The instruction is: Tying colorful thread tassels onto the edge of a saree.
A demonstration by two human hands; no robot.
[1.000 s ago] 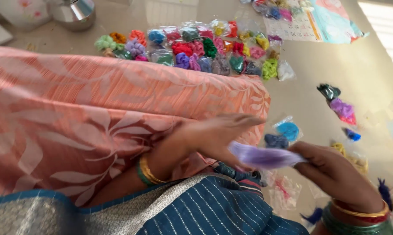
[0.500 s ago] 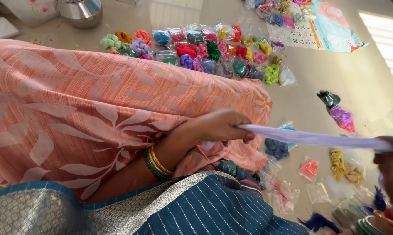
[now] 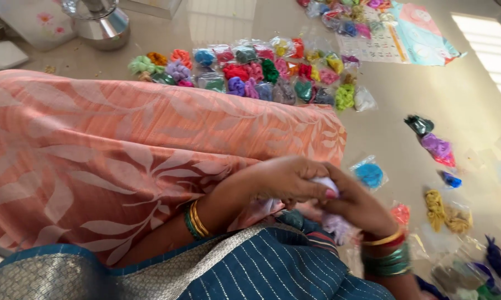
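Observation:
My left hand (image 3: 283, 180) and my right hand (image 3: 357, 206) meet at the edge of a peach cloth with a pale leaf pattern (image 3: 122, 144) draped over my lap. Both pinch a small bunch of pale lilac thread (image 3: 335, 222), a white bit showing between the fingertips. Gold and green bangles ring both wrists. A dark blue striped cloth (image 3: 261, 266) lies under my arms.
Many small clear bags of coloured thread (image 3: 261, 72) lie in rows on the pale floor beyond the cloth. Loose bags, blue (image 3: 368, 174), purple (image 3: 438, 148) and yellow (image 3: 436, 206), lie at the right. A printed sheet (image 3: 406, 39) lies far right; a steel vessel (image 3: 103, 22) stands far left.
My right hand, which had drawn the lilac thread out far to the right, has come back to meet the left hand at the cloth's edge.

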